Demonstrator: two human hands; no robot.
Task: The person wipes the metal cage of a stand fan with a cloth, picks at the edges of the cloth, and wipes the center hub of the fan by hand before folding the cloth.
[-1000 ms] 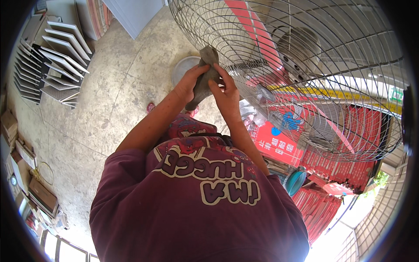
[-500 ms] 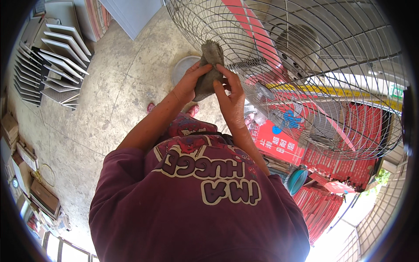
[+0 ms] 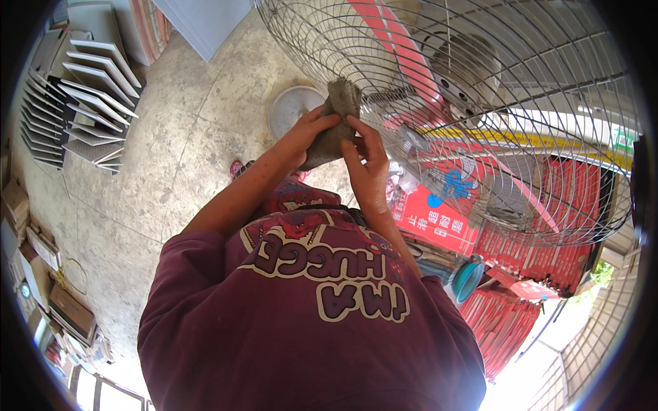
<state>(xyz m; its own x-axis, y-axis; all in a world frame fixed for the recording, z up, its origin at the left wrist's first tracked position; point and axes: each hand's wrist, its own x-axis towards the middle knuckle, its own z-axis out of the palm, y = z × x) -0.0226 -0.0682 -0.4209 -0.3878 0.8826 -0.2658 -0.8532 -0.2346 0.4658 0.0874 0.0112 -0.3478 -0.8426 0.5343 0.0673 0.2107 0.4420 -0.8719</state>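
A grey-brown, rough-looking cloth (image 3: 329,142), folded or bunched, is held up in front of my body, its narrow end standing out beyond my fingers. My left hand (image 3: 306,139) grips it along the left side, thumb on top. From the right, my right hand (image 3: 368,161) pinches it with thumb and fingertips. The underside of the cloth and some fingers are hidden. Just beyond my hands is the wire guard of a large fan (image 3: 411,130) with red blades.
On the concrete floor (image 3: 171,151) behind my hands lies a round grey metal disc (image 3: 291,109). Racked panels (image 3: 103,75) stand at far left. Stacked red boxes (image 3: 541,219) and a teal basin (image 3: 467,281) are at right. Cartons (image 3: 70,309) line the lower left.
Both hands and the cloth have shifted slightly right and closer to my body. More of the round disc shows, and less of my red shoes.
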